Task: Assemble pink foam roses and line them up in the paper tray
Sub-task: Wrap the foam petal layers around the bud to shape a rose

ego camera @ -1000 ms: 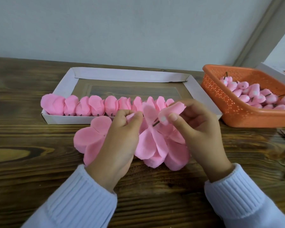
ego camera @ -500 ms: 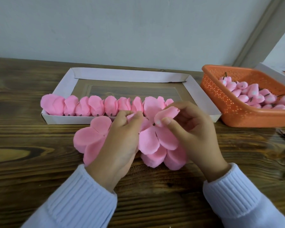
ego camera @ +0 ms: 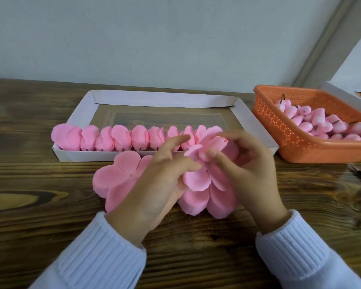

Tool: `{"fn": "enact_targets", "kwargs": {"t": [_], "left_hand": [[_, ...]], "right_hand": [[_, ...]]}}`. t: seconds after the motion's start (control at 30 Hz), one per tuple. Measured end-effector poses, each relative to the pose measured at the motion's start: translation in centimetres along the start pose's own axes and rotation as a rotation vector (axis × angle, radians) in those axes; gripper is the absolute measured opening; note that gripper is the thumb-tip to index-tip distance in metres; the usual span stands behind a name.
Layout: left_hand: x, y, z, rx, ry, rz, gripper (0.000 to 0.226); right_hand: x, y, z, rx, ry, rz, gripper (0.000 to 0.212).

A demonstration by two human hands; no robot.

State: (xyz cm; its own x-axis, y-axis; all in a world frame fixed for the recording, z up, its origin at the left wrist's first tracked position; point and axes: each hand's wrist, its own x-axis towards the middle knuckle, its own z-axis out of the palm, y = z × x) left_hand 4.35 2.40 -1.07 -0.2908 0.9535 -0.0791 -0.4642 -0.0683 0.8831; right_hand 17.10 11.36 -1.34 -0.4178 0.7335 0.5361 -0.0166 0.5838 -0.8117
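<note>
One half-built rose sits between both hands just in front of the paper tray's near wall. The right hand pinches its curled centre between thumb and fingers. The left hand holds the open petals with its thumb, forefinger stretched out. A row of finished roses lines the tray's near side. A loose petal piece lies on the desk, and an orange basket of buds stands to the right

Wooden table — pale wall.
</note>
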Motion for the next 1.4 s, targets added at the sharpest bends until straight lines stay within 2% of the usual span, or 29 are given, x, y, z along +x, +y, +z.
{"fn": "enact_targets", "kwargs": {"t": [0.07,0.13,0.23,0.3,0.47,0.53,0.6,0.67,0.8,0.9,1.03,1.17,1.27,1.4], "left_hand": [[0.02,-0.04,-0.2,0.0,-0.072,0.004,0.067],[-0.1,-0.13,-0.08,0.071,-0.115,0.036,0.061],[-0.18,-0.47,-0.12,0.143,0.014,0.068,0.032],[-0.12,-0.66,-0.22,0.208,0.07,0.076,0.026],[-0.2,-0.46,-0.13,0.457,0.117,0.133,0.058],[-0.14,-0.72,-0.31,0.602,0.152,0.209,0.048],[-0.41,-0.57,-0.08,0.66,0.1,0.24,0.029],[-0.4,-0.42,0.05,0.633,0.003,0.213,0.019],[-0.41,-0.27,-0.11,0.437,-0.106,0.146,0.034],[-0.43,-0.56,-0.02,0.516,-0.169,0.158,0.041],[-0.42,-0.8,0.34,0.635,-0.136,0.242,0.036],[-0.6,-0.5,0.43,0.604,-0.104,0.257,0.012],[-0.66,-0.32,0.48,0.6,-0.1,0.251,0.023],[-0.66,-0.24,0.35,0.585,-0.086,0.248,0.012]], "right_hand": [[0.02,-0.06,-0.09,0.025,0.043,-0.012,0.019],[0.07,-0.08,-0.23,0.031,0.078,-0.035,0.018],[0.12,-0.08,-0.41,0.042,0.105,-0.04,0.015],[0.13,-0.09,-0.37,0.044,0.103,-0.047,0.016],[-0.02,-0.08,-0.3,-0.004,0.061,-0.078,0.021],[-0.14,-0.11,-0.18,-0.01,0.016,-0.089,0.022],[-0.23,-0.18,-0.06,-0.027,-0.017,-0.12,0.024],[-0.28,-0.28,-0.02,-0.051,-0.037,-0.147,0.024],[-0.34,-0.41,-0.05,-0.102,-0.045,-0.186,0.027],[-0.34,-0.46,0.06,-0.153,-0.072,-0.221,0.027],[-0.37,-0.56,0.1,-0.15,-0.118,-0.261,0.023],[-0.55,-0.56,0.11,-0.137,-0.096,-0.257,0.02],[-0.59,-0.71,0.1,-0.087,-0.119,-0.236,0.014],[-0.65,-0.92,0.27,-0.012,-0.172,-0.239,0.015]]}}
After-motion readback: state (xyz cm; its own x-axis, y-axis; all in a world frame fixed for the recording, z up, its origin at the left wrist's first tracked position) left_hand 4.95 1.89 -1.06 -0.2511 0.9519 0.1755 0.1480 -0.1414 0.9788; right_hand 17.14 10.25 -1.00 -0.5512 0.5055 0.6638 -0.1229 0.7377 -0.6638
